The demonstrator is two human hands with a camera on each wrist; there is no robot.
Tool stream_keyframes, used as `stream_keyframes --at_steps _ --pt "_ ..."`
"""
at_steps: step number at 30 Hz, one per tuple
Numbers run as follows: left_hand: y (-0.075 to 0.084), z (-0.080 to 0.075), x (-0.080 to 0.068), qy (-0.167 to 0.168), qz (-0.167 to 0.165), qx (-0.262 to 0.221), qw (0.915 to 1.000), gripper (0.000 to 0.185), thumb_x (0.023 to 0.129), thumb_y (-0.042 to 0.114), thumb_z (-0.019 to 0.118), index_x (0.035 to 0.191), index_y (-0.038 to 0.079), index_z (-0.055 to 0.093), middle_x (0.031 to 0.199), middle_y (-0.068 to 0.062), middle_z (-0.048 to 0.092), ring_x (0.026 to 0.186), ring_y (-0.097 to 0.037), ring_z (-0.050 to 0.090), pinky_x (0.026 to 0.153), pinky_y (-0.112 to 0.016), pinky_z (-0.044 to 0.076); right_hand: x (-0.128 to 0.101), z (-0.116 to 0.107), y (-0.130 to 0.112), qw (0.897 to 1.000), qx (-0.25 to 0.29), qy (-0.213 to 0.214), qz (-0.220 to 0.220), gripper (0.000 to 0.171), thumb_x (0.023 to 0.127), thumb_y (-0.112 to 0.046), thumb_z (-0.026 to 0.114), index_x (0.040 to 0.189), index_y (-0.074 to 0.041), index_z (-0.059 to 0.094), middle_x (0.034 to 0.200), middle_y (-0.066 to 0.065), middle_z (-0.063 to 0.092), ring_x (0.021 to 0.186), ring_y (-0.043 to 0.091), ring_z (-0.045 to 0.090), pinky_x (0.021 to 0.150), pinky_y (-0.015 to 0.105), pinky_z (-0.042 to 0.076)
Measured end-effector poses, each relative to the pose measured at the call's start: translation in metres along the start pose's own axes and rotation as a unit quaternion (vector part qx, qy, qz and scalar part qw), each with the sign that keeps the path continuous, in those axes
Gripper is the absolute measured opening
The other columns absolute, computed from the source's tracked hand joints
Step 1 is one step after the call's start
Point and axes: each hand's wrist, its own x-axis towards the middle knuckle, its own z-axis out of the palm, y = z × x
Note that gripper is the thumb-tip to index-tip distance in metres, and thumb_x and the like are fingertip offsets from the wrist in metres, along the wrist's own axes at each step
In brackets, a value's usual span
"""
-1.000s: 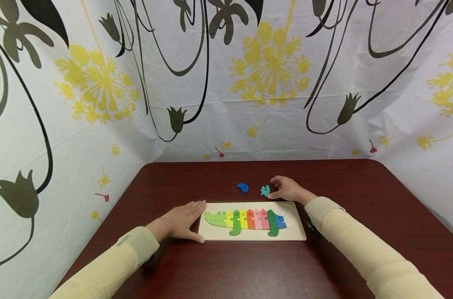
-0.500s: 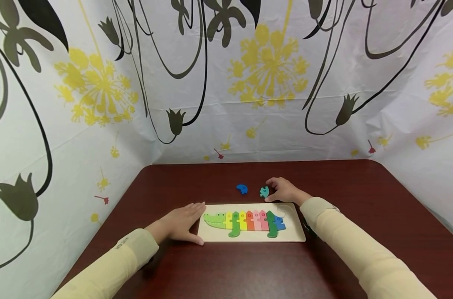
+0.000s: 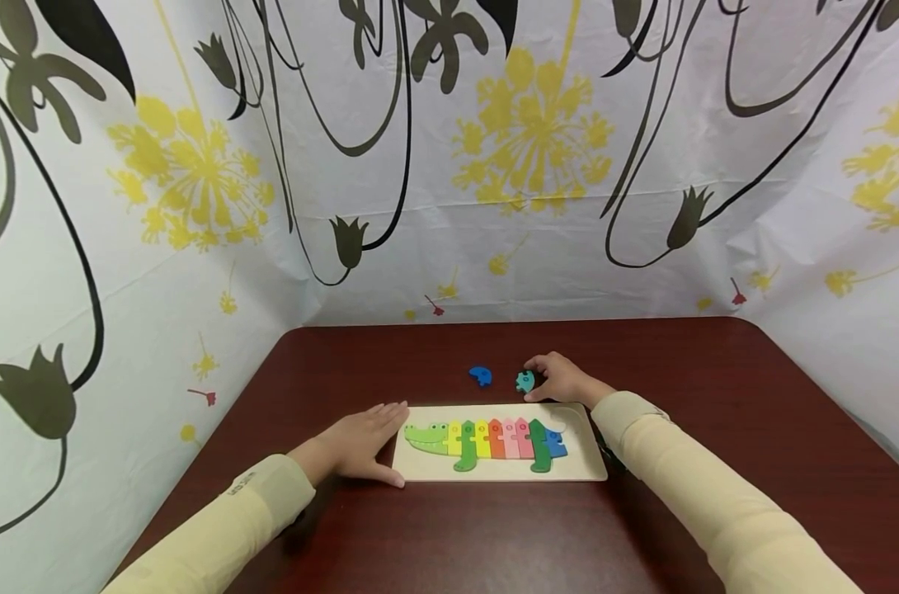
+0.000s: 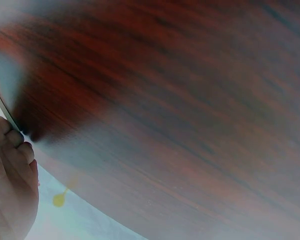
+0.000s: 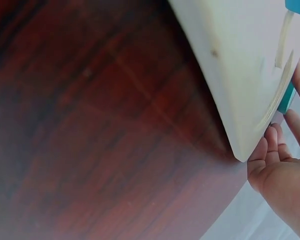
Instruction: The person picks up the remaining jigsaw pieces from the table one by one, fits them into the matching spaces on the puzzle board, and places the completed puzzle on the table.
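Observation:
A pale wooden puzzle board (image 3: pixel 586 462) lies on the dark red table (image 3: pixel 449 536). It holds a crocodile (image 3: pixel 487 437) made of several coloured pieces, and a hollow at its right end is bare. My left hand (image 3: pixel 364 441) lies flat on the table, fingers straight against the board's left edge (image 4: pixel 0 107). Behind the board, my right hand (image 3: pixel 561 378) pinches a teal puzzle piece (image 3: pixel 524 380) that still sits on the table. In the right wrist view the teal piece (image 5: pixel 288 97) shows between my fingers (image 5: pixel 275 145), past the board (image 5: pixel 240 60).
A loose blue piece (image 3: pixel 481 375) lies on the table a little left of the teal one. White cloth walls (image 3: pixel 449 165) printed with yellow flowers and black stems close in the back and both sides. The table's front edge is out of view.
My right hand has shifted slightly left and curled its fingers round the teal piece. The left hand, board and blue piece have stayed put.

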Motion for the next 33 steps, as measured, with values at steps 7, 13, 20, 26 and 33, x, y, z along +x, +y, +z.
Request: stream_keyframes --at_steps 7,13,20,26,33 --pt "-0.0005 0.0009 0.0012 0.000 0.001 0.004 1.0000 0.114 0.078 0.086 0.039 0.156 0.007 0.015 0.161 -0.008 0.014 0.146 -0.022 0.014 0.116 -0.036 0.019 -0.0006 0.0010 -0.0004 1.000 -0.002 0.008 -0.001 0.056 0.084 -0.014 0.078 0.130 0.009 0.054 0.126 0.027 0.053 0.116 0.042 0.051 0.094 0.049 0.048" --pt "-0.0001 0.0010 0.0010 0.002 0.001 0.007 1.0000 0.114 0.078 0.086 0.039 0.156 0.007 0.015 0.161 -0.008 0.014 0.146 -0.022 0.014 0.116 -0.036 0.019 -0.0004 0.0016 0.0002 1.000 -0.005 0.012 0.003 0.054 0.084 -0.015 0.078 0.127 0.008 0.056 0.125 0.024 0.055 0.114 0.040 0.052 0.094 0.048 0.048" --pt "0.0004 0.0000 0.0000 0.001 0.001 0.007 1.0000 0.114 0.078 0.086 0.039 0.156 0.006 0.016 0.161 -0.008 0.015 0.146 -0.021 0.015 0.116 -0.035 0.019 -0.0009 0.0024 -0.0015 1.000 0.004 0.014 0.015 0.047 0.085 -0.014 0.077 0.122 0.007 0.058 0.120 0.020 0.057 0.107 0.034 0.055 0.088 0.044 0.051" --pt "-0.0002 0.0005 0.0002 0.002 0.003 0.008 1.0000 0.114 0.078 0.086 0.039 0.156 0.006 0.016 0.161 -0.009 0.014 0.146 -0.022 0.015 0.116 -0.036 0.019 -0.0008 0.0021 -0.0029 1.000 0.000 0.013 0.021 0.045 0.085 -0.015 0.077 0.122 0.006 0.058 0.119 0.019 0.057 0.104 0.031 0.055 0.086 0.044 0.051" --pt "-0.0015 0.0017 0.0010 0.002 0.004 0.010 0.9999 0.115 0.078 0.087 0.038 0.156 0.006 0.015 0.161 -0.009 0.014 0.146 -0.021 0.014 0.116 -0.036 0.018 -0.0012 0.0024 -0.0032 1.000 0.000 0.015 0.018 0.044 0.085 -0.014 0.077 0.120 0.006 0.058 0.116 0.018 0.057 0.098 0.028 0.055 0.084 0.042 0.052"
